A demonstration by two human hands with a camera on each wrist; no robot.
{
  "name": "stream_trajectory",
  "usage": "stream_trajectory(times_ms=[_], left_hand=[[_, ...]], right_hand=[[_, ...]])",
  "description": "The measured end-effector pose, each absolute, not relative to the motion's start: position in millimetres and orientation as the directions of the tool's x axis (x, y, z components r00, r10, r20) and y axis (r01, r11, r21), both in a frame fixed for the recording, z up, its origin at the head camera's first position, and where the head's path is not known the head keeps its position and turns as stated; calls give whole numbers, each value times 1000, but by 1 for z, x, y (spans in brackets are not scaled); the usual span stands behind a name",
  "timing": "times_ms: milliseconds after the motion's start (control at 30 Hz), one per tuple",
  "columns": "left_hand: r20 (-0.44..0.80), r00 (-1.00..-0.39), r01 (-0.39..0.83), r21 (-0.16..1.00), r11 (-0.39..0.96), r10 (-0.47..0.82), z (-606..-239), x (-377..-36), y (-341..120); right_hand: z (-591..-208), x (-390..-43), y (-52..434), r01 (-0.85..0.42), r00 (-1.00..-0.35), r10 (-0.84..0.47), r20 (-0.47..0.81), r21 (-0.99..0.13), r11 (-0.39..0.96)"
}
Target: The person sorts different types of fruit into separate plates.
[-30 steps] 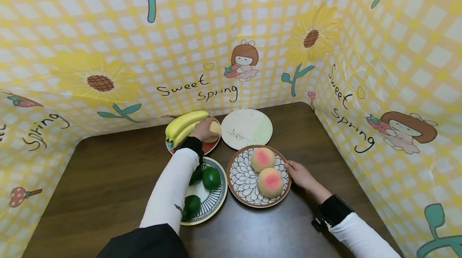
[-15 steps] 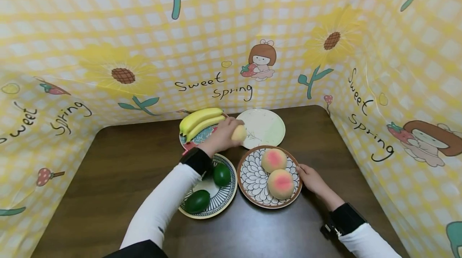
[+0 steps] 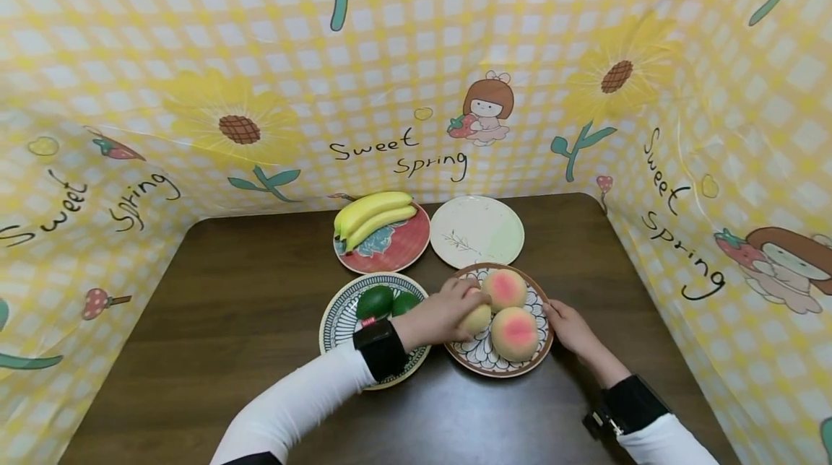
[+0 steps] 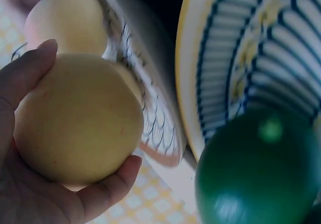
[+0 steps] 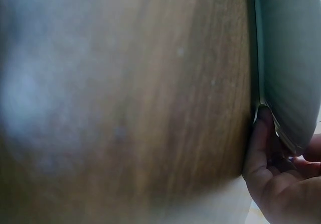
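Note:
My left hand (image 3: pixel 442 315) holds a peach (image 3: pixel 477 318) over the left side of the brown-rimmed plate (image 3: pixel 484 354). In the left wrist view, thumb and fingers curl around this round, pale yellow peach (image 4: pixel 80 118). Two more peaches with pink tops, one at the back (image 3: pixel 505 287) and one nearer (image 3: pixel 515 333), lie on that plate. At the plate's right edge, my right hand (image 3: pixel 575 331) grips the rim. The right wrist view has the fingers (image 5: pixel 258 158) pinching the edge, with the plate's pale underside (image 5: pixel 291 53) facing the camera.
Left of the brown-rimmed plate, a blue-patterned plate (image 3: pixel 334 328) bears smooth green fruits (image 3: pixel 375 302), partly hidden by my left arm. Behind it, bananas (image 3: pixel 373 216) lie on a red plate (image 3: pixel 393 252). A pale green plate (image 3: pixel 477 230) stands at the back beside it.
My left hand has lifted a peach off the red plate and carried it right and nearer to the brown-rimmed plate. My right hand keeps its grip on the rim. The head view has shifted left.

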State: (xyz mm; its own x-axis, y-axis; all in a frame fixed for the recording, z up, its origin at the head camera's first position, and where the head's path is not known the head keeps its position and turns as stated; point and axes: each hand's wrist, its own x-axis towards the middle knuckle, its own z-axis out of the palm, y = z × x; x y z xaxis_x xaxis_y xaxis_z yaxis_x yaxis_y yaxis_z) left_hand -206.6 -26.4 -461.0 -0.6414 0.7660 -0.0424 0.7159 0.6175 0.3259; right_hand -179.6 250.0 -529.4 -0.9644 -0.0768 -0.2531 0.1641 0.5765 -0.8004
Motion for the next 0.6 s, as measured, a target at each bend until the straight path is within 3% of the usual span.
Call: stream_trajectory(times_ms=[367,600], left_hand=[[-87,-639,740,204,641,765,-476,-199,-22],[-93,-650,731,194,654,754,-481,-199,-19]], right_hand=[[-529,-179,244,165,-963,-80,-256,-800,576],[-528,-176,246,172,-962,-71,-264,-788,592]])
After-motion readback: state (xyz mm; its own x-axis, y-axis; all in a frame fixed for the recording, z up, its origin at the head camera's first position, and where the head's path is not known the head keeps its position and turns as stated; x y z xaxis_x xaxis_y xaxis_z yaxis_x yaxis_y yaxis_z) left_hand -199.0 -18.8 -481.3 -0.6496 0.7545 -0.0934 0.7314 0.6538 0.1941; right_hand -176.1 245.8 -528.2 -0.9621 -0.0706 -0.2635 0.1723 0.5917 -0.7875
